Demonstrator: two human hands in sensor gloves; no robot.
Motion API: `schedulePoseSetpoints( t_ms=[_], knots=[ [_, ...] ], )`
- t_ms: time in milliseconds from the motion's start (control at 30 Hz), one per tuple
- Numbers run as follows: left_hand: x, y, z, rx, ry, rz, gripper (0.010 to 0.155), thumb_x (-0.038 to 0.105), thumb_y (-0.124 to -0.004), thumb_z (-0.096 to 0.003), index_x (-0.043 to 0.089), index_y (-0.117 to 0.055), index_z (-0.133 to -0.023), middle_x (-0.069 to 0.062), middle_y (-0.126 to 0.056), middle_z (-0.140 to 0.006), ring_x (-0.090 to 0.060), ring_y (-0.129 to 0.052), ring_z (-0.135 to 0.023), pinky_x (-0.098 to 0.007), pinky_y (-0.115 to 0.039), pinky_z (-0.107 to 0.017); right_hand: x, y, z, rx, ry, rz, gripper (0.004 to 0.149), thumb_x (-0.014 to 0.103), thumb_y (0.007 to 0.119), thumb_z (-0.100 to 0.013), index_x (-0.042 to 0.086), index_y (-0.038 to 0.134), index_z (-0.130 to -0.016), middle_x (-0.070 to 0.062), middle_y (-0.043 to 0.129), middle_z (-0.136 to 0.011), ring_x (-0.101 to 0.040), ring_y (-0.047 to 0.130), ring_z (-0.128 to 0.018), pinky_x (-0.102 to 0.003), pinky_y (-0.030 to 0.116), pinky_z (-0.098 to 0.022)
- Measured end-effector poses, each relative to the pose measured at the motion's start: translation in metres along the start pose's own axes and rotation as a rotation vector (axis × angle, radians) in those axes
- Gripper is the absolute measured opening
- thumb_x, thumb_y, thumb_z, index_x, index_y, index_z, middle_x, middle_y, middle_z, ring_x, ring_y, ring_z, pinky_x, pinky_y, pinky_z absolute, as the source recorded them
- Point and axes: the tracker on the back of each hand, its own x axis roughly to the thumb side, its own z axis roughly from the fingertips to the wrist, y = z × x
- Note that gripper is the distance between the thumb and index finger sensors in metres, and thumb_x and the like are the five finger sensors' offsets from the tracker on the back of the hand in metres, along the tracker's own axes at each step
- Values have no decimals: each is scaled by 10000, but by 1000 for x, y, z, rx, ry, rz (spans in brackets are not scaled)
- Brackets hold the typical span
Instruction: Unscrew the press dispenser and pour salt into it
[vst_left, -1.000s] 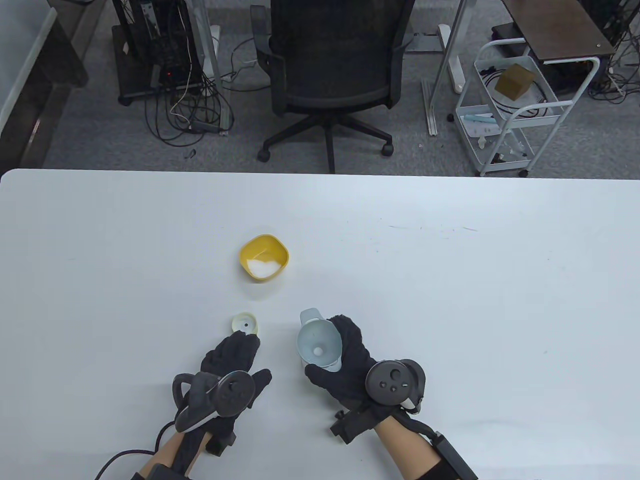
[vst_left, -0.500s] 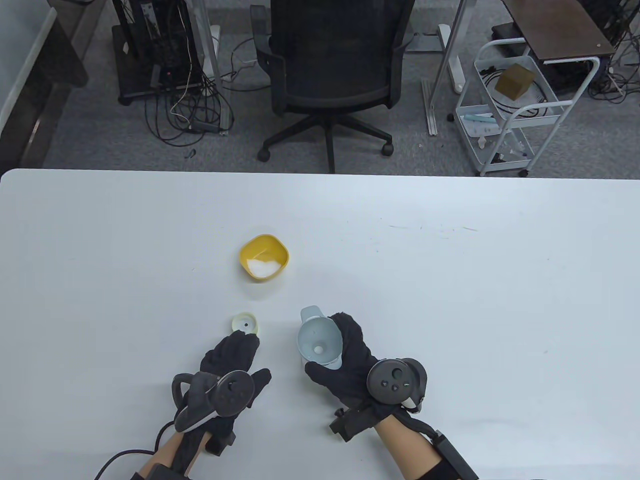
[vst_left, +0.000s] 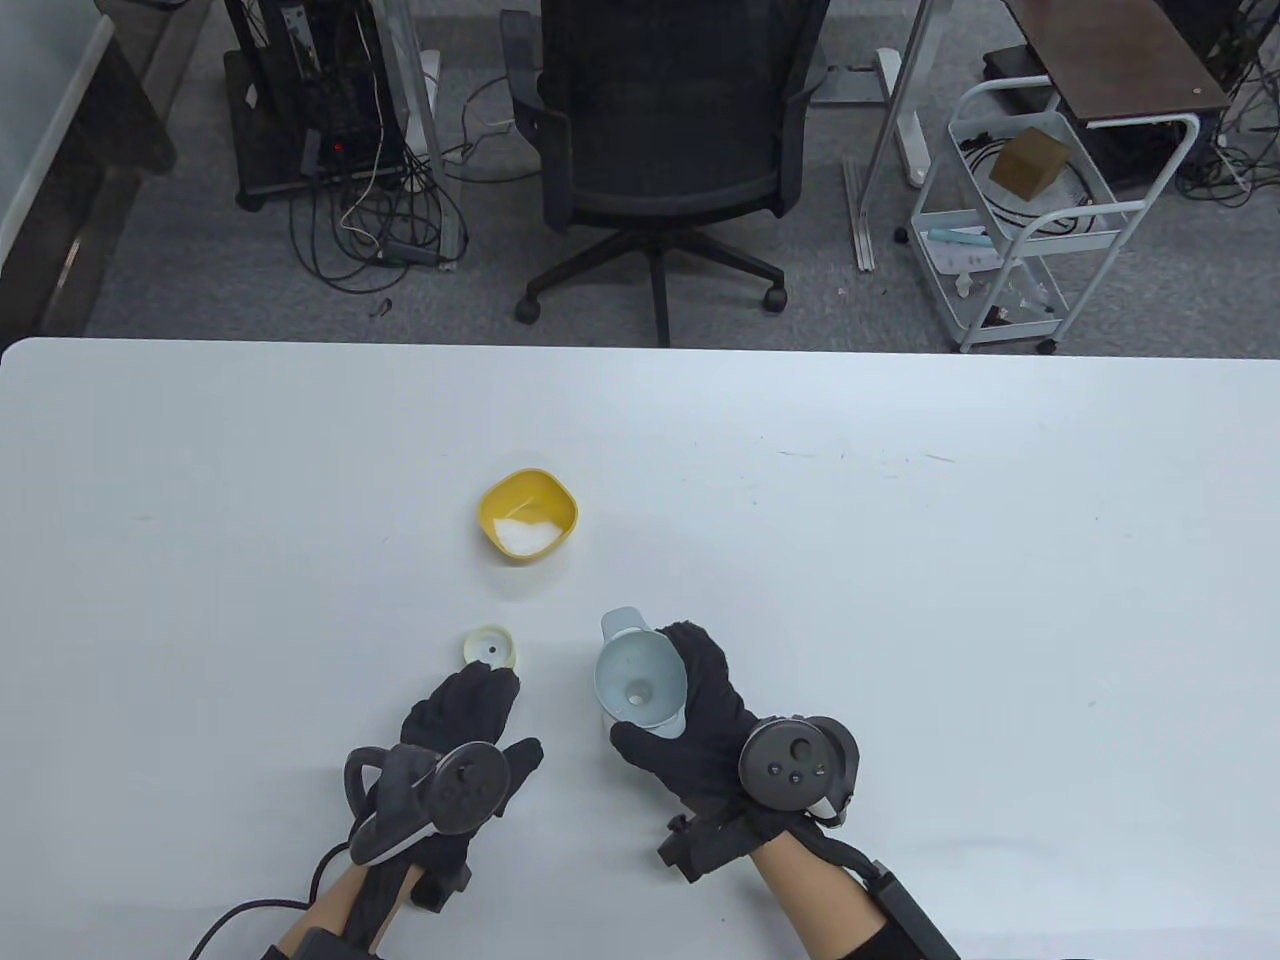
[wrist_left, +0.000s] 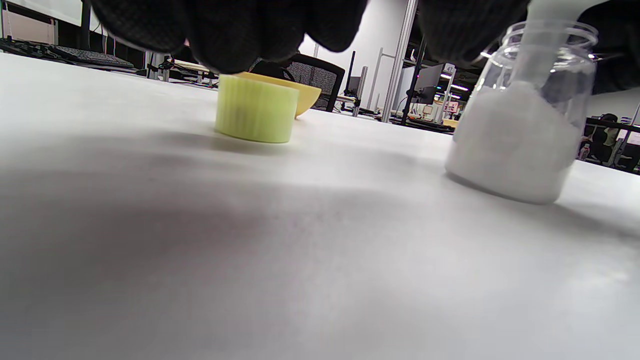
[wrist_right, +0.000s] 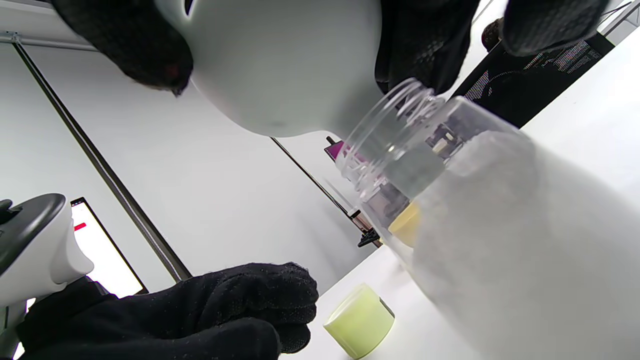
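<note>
A grey-white funnel (vst_left: 640, 685) stands in the mouth of the clear dispenser jar (wrist_right: 500, 225), which is filled high with salt (wrist_left: 515, 145). My right hand (vst_left: 662, 702) grips the funnel's bowl from the right, thumb at the near side, fingers (wrist_right: 130, 45) on its wall. The jar stands on the table, mostly hidden under the funnel in the table view. The pale green screw cap (vst_left: 491, 647) lies apart to the jar's left. My left hand (vst_left: 510, 715) rests on the table just behind the cap, empty. A yellow bowl (vst_left: 527, 500) with salt sits farther back.
The white table (vst_left: 900, 560) stretches wide to the right and left of the hands. An office chair (vst_left: 660, 140) and a white cart (vst_left: 1020, 220) stand on the floor beyond the far edge.
The small white heap of salt at the funnel's hole has drained away. My right hand has shifted very slightly right. The left hand has not moved.
</note>
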Motion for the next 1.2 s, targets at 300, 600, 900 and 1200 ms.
schedulePoseSetpoints(
  t_ms=[300, 600, 900, 1200],
  knots=[
    [1, -1, 0, -6, -2, -9, 855, 563, -732, -553, 20, -529, -1182, -353, -597, -1166, -557, -725, -997, -691, -657, -660, -9, 8, 4, 36, 26, 29, 1092, 560, 759, -563, -241, 204, -1056, -421, 486, -1069, -571, 661, -925, -817, 507, -573],
    [2, -1, 0, -8, -5, -16, 856, 564, -732, -552, 21, -530, -1182, -352, -598, -1166, -558, -726, -996, -691, -656, -660, -9, 9, 4, 38, 31, 17, 1103, 566, 758, -559, -247, 199, -1050, -428, 477, -1071, -579, 655, -928, -818, 515, -571],
    [1, 0, 0, -5, -5, -14, 856, 564, -732, -553, 21, -528, -1183, -351, -597, -1167, -555, -726, -998, -690, -656, -662, -8, 9, 4, 34, 38, 12, 1100, 561, 761, -561, -253, 207, -1053, -427, 481, -1070, -594, 653, -919, -823, 513, -564],
    [1, -1, 0, -2, -6, -9, 856, 564, -732, -552, 22, -528, -1183, -351, -597, -1168, -557, -724, -999, -691, -656, -661, 0, 0, 1, -2, 15, -6, 1100, 560, 760, -564, -255, 207, -1053, -429, 481, -1068, -596, 652, -916, -821, 514, -565]
  ],
)
